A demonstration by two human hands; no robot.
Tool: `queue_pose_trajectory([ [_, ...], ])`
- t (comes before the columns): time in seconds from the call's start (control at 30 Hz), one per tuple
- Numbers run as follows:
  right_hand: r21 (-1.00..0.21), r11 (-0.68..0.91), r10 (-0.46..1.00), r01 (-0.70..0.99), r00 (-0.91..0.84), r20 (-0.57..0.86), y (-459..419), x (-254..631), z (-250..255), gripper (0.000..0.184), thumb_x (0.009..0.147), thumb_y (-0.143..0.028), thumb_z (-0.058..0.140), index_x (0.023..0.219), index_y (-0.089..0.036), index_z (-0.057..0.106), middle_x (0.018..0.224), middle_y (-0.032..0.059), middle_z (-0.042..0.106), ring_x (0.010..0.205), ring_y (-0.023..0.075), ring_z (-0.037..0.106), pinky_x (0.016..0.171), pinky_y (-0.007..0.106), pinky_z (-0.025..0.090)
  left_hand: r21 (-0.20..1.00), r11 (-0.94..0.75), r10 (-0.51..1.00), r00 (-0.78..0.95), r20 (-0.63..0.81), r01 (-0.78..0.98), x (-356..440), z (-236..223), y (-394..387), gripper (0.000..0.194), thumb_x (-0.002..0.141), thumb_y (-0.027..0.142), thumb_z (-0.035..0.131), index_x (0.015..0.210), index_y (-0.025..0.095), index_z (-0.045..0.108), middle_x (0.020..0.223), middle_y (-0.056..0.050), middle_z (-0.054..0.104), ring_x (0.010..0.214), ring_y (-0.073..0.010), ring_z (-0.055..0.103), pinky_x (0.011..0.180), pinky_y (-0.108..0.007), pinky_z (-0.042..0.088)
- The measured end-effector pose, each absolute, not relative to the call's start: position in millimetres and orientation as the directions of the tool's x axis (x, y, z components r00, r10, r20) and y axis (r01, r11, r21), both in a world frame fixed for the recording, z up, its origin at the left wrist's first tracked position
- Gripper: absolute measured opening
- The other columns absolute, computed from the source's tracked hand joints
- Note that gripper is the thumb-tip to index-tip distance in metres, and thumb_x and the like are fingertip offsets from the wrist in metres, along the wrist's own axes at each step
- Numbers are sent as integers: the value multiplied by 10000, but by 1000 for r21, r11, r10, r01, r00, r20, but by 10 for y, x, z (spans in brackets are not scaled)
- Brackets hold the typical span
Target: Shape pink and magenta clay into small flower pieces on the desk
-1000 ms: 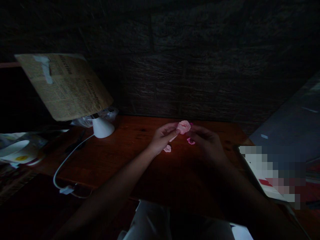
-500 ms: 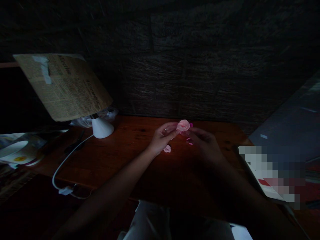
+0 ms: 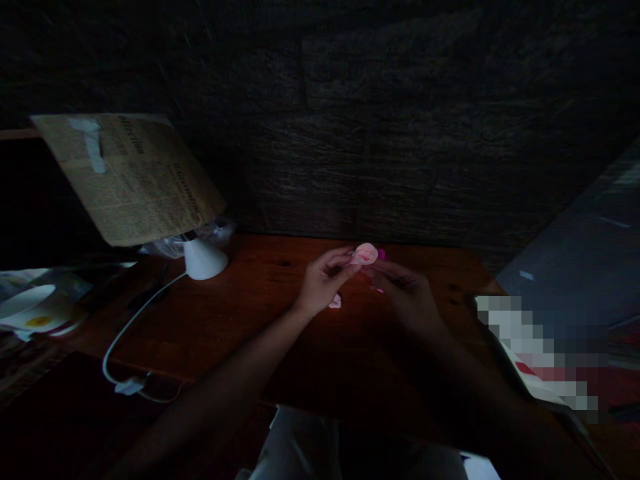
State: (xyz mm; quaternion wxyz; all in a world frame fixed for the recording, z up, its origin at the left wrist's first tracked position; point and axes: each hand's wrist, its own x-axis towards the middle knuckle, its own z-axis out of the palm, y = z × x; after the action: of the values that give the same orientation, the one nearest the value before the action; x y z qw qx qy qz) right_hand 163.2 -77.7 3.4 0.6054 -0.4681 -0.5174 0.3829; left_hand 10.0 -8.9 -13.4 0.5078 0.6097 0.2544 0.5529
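Note:
A pale pink flower with ruffled petals [image 3: 366, 254] is held up over the wooden table, between my two hands. My left hand [image 3: 323, 280] pinches its left side with thumb and fingers. From the right, my right hand [image 3: 406, 290] has its fingertips closed on the flower's lower right edge. Beneath my left hand a loose pale pink petal piece [image 3: 335, 301] lies on the table, partly covered by the hand. A magenta piece [image 3: 381, 254] shows just behind the flower, and another small pink bit [image 3: 380, 290] peeks out by my right hand.
A lamp with a newspaper-print shade [image 3: 130, 180] and white base [image 3: 205, 259] stands at the left of the wooden table [image 3: 250, 320]; its white cable [image 3: 113, 340] hangs over the front edge. A white cup [image 3: 30, 307] is far left. A blurred-out flat object [image 3: 525, 360] lies right. A dark wall rises behind.
The flower has turned a little in my fingers and its face tilts differently. My right hand has shifted slightly and covers more of the pink bit beneath it. The view has moved slightly.

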Motion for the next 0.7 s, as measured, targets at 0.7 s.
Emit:
queue_pose_trajectory([
  [0.7,-979,199,953,-34,240,185,-792,1636,64,405,746,-534,744,1016,-232,735,914,76,778,797,227,711,786,382,555,774,-633,741,296,602,10,44,-48,-197,173,842,241,682,1007,199,711,1058,-74,739,961,-185,676,863,-314,527],
])
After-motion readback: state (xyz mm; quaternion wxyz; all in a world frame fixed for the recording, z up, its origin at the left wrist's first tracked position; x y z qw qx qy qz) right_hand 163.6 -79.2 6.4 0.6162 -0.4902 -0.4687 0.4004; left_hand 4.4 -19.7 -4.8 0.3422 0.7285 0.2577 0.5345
